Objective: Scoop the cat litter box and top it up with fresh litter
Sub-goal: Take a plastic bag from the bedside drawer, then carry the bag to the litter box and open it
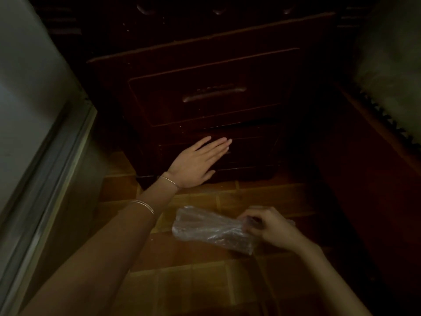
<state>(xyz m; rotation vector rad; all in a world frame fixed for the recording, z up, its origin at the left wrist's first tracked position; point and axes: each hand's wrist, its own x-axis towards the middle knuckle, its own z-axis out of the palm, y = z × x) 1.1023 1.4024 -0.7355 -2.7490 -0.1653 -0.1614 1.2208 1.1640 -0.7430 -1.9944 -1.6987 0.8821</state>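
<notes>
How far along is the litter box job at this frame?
Barely begun. Done: the right hand grips a crumpled clear plastic bag above the brown tiled floor. In hand: the left hand rests flat, fingers straight, on the lower drawer of the dark wooden chest. Left: scooping and topping up; no litter box, scoop or litter is in view.

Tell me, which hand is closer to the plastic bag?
Right. The right hand grips the plastic bag at one end; the left hand lies flat against the dark bottom drawer, beyond the bag.

Head view, down over tiled floor [205, 281]
</notes>
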